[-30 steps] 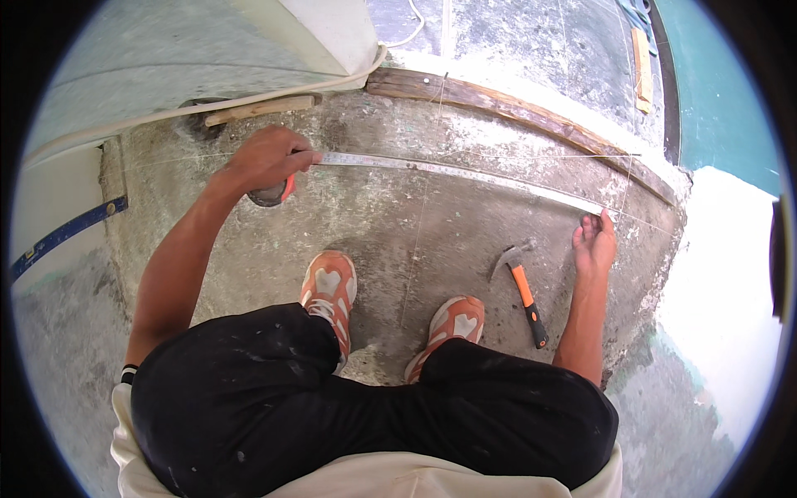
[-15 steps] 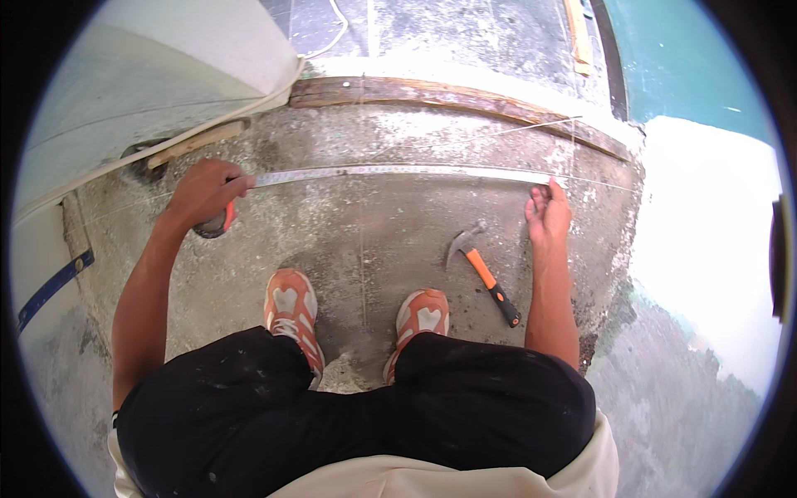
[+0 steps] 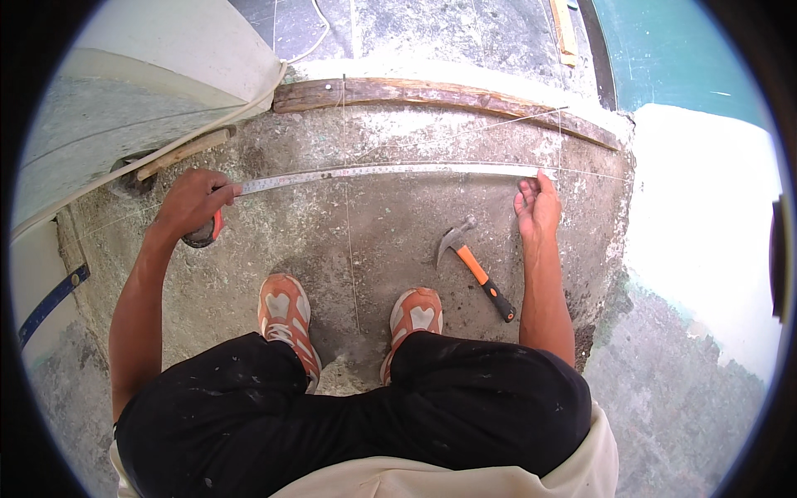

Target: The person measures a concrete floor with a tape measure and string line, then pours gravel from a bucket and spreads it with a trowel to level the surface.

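A tape measure (image 3: 398,170) is drawn out from left to right above the rough concrete floor (image 3: 249,241). My left hand (image 3: 195,202) is closed around its dark case with red trim, thumb at the blade near the mouth. At the far end of the blade, my right hand (image 3: 538,205) pinches the tip between thumb and forefinger, its other fingers curled loosely. Thin strings (image 3: 349,249) run close to the blade, one along it and others crossing. A claw hammer (image 3: 475,270) with an orange and black handle lies on the floor, left of my right forearm.
Beyond the tape a wooden plank (image 3: 432,98) edges a pale tiled area. At the left are a wood strip (image 3: 184,154), a cream cable (image 3: 195,130) and a blue bar (image 3: 51,305). A white and teal wall (image 3: 706,191) stands right. My shoes (image 3: 284,315) rest below the tape.
My left hand has lowered slightly with the tape case, so the blade slopes a little more. The right hand keeps its pinch on the tip. The whole view has shifted slightly.
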Demonstrator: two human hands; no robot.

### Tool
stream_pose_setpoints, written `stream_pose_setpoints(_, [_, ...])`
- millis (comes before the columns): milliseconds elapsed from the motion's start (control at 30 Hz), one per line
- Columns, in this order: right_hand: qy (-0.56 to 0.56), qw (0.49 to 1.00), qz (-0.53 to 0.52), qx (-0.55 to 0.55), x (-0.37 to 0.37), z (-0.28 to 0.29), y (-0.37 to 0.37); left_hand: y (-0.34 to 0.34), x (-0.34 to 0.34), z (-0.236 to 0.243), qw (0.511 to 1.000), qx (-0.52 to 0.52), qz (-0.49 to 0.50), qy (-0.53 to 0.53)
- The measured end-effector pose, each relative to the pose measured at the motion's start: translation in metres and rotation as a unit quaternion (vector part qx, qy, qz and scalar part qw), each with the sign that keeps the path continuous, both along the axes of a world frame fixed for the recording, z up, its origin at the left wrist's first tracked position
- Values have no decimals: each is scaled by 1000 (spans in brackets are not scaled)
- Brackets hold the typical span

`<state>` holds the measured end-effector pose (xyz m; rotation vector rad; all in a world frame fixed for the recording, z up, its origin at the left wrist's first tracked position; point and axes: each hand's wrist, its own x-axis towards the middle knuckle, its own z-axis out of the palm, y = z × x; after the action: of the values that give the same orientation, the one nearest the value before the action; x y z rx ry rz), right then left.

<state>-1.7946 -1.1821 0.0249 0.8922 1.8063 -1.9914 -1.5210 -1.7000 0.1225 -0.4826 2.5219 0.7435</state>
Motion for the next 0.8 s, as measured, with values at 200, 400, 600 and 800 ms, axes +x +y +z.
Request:
stream_pose_setpoints(200, [-4, 1000, -14, -1, 2, 4, -4, 2, -1, 4, 1000, 4, 11, -13])
stream_pose_setpoints(400, [-4, 1000, -12, 0, 0, 3, -3, 5, -4, 6, 1000, 9, 15, -5])
stream_pose_setpoints(600, [-6, 1000, -12, 0, 1, 0, -5, 4, -1, 9, 1000, -1, 3, -5])
stream_pose_setpoints(800, [-7, 1000, -11, 2, -2, -2, 3, 2, -2, 3, 1000, 6, -7, -1])
